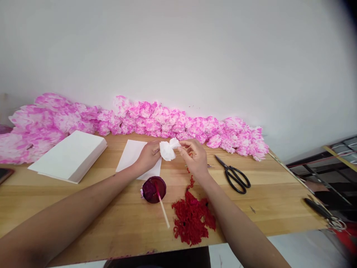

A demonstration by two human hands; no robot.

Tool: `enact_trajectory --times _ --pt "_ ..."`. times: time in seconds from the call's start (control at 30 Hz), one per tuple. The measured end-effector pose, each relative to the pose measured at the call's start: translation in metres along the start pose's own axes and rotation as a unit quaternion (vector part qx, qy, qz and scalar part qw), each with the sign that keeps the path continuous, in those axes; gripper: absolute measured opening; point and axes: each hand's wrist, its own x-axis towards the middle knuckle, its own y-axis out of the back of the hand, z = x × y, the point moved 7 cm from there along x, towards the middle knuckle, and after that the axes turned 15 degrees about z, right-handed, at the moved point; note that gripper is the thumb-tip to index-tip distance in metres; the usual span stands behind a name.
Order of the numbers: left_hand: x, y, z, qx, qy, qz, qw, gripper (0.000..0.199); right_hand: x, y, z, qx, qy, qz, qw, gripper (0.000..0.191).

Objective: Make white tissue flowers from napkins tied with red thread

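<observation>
The piece of white paper was gathered to a narrow waist, so that it looked like a small bow. Its larger lobe spread toward the lower left, rounded and softly crumpled, with an uneven edge; the smaller lobe flared to the upper right. It was held raised between the left hand and the right hand, plain white on the side in view.

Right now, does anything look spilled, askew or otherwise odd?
Mildly: the red yarn lies snarled rather than neatly wound, and pinkish stains mark the near edge of the wooden table, possibly stray dye.
</observation>
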Motion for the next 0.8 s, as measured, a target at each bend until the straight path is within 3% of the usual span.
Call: enact_trajectory --times 0.17,0.33,0.4,0.6,0.8 --pt "0.001 0.0 0.002 0.045 -0.017 -0.006 0.999 0.023 -0.008 -0.006 -0.015 -0.038 0.083 -0.015 0.996 0.008" --pt "0.001 0.001 0.004 0.06 -0.017 -0.001 0.998 0.024 -0.016 -0.015 -0.029 -0.019 0.157 -0.084 0.984 0.013" --pt "0.001 0.0 0.004 0.064 -0.023 -0.002 0.998 0.024 -0.013 -0.012 -0.028 -0.008 0.139 -0.078 0.987 0.012" --pt "0.0 0.001 0.005 0.102 -0.037 0.001 0.994 0.026 -0.002 -0.001 -0.007 0.003 -0.012 -0.031 0.999 0.013" --pt "-0.005 -0.003 0.018 0.175 -0.124 -0.038 0.976 0.025 -0.004 -0.005 -0.009 -0.052 0.039 -0.038 0.997 0.011"
